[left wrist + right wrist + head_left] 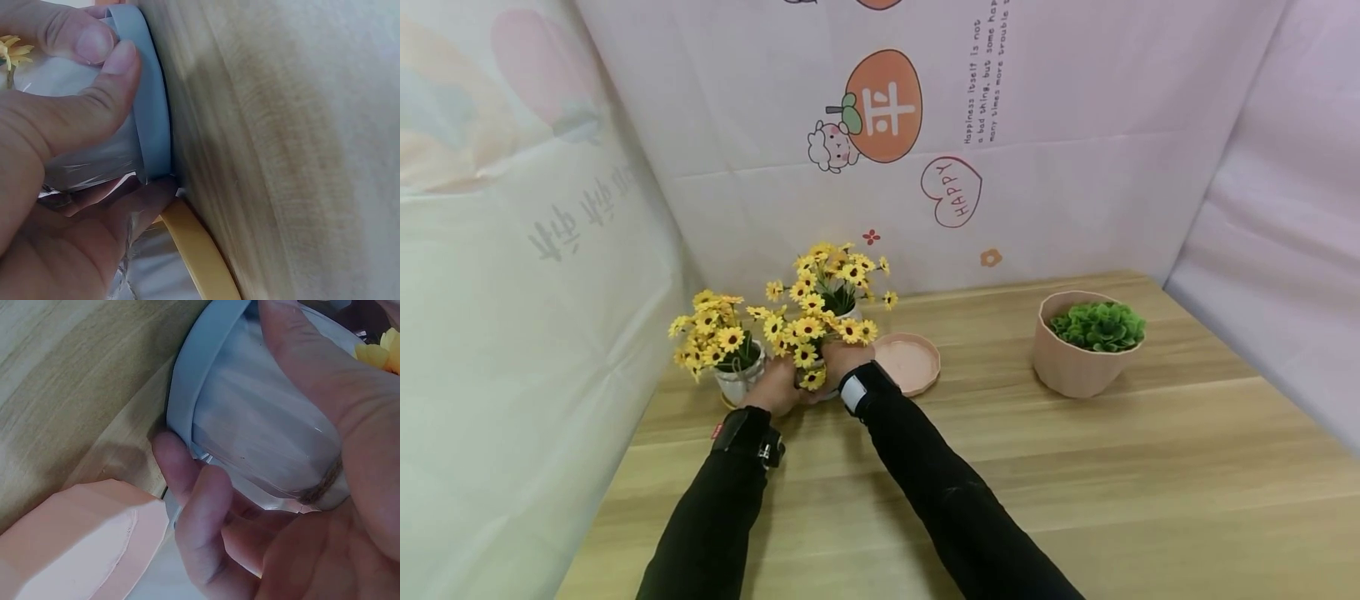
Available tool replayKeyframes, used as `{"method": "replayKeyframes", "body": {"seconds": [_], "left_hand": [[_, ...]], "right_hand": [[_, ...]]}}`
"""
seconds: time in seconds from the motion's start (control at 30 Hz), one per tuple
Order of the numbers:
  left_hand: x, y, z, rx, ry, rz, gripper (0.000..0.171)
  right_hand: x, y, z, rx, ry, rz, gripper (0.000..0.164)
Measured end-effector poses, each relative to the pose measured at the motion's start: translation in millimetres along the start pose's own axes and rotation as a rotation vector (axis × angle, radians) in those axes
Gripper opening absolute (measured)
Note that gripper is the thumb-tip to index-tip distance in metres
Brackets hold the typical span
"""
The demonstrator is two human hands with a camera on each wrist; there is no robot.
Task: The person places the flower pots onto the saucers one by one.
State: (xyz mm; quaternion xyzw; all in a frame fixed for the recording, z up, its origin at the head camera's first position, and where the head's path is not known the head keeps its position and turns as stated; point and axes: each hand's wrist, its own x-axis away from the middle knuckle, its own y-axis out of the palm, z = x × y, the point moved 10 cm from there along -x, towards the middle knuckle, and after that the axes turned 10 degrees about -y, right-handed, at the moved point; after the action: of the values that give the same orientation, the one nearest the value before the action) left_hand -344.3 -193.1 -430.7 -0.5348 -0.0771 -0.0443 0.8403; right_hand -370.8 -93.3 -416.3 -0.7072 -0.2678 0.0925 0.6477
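Observation:
Both hands hold one white flower pot point(269, 419) standing in a blue saucer point(152, 106), with yellow flowers point(808, 327) above it. My left hand point(775, 388) grips its left side, thumb on the near face and fingers round the saucer's edge. From the other side my right hand point(846, 360) grips the pot, thumb across it and curled fingers by the saucer. Close on the left is a second flower pot point(741, 379) with a yellow saucer point(197, 253); the left fingers lie between the two pots. In the head view, hands and blooms mostly hide the held pot.
A third pot of yellow flowers point(831, 265) stands behind, near the back wall. Beside the right hand lies a round pink saucer point(907, 363). Farther right, a pink pot point(1078, 367) holds a green leafy plant point(1099, 326). Printed cloth point(760, 167) walls the wooden table point(1000, 467).

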Motion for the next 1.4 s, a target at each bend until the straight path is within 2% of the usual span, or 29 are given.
{"method": "replayKeyframes", "body": {"seconds": [0.13,0.23,0.43,0.6,0.67,0.83,0.9,1.0,1.03,1.1,1.23,1.33,1.4], "left_hand": [[-0.9,-2.9,0.3,-0.001,0.013,0.014,0.055],[-2.3,-5.3,2.4,0.002,0.027,0.026,0.051],[-4.7,-1.1,4.1,0.002,0.032,0.014,0.057],[-3.7,-0.2,2.4,0.038,0.036,0.027,0.071],[-2.9,-0.1,1.4,0.061,0.041,0.030,0.063],[0.1,-1.7,-3.7,0.100,0.074,0.057,0.054],[1.5,-1.7,-6.5,0.108,0.079,0.060,0.054],[5.3,-2.6,-6.2,0.138,0.115,0.058,0.055],[7.4,-2.6,-5.5,0.157,0.128,0.050,0.056],[15.0,-4.1,-1.8,0.223,0.155,0.017,0.060],[38.6,-9.9,13.7,0.310,0.191,-0.067,0.077],[59.4,-17.3,29.9,0.271,0.217,-0.081,0.094],[73.2,-20.6,35.5,0.208,0.183,-0.075,0.101]], "right_hand": [[4,-4,1,-0.023,-0.002,0.006,0.085],[6,-5,5,-0.047,0.006,0.000,0.087],[7,-1,10,-0.071,-0.001,-0.008,0.087],[11,-2,12,-0.082,-0.027,0.113,0.086],[14,-2,12,-0.084,-0.038,0.163,0.079],[22,2,6,-0.097,-0.079,0.179,0.058],[27,1,3,-0.092,-0.096,0.184,0.065],[35,0,-1,-0.090,-0.113,0.179,0.083],[39,-2,-2,-0.093,-0.121,0.175,0.092],[48,-5,-4,-0.095,-0.135,0.171,0.094],[71,-15,-7,-0.099,-0.178,0.172,0.064],[90,-24,-9,-0.105,-0.210,0.198,0.059],[103,-30,-10,-0.114,-0.230,0.205,0.067]]}}
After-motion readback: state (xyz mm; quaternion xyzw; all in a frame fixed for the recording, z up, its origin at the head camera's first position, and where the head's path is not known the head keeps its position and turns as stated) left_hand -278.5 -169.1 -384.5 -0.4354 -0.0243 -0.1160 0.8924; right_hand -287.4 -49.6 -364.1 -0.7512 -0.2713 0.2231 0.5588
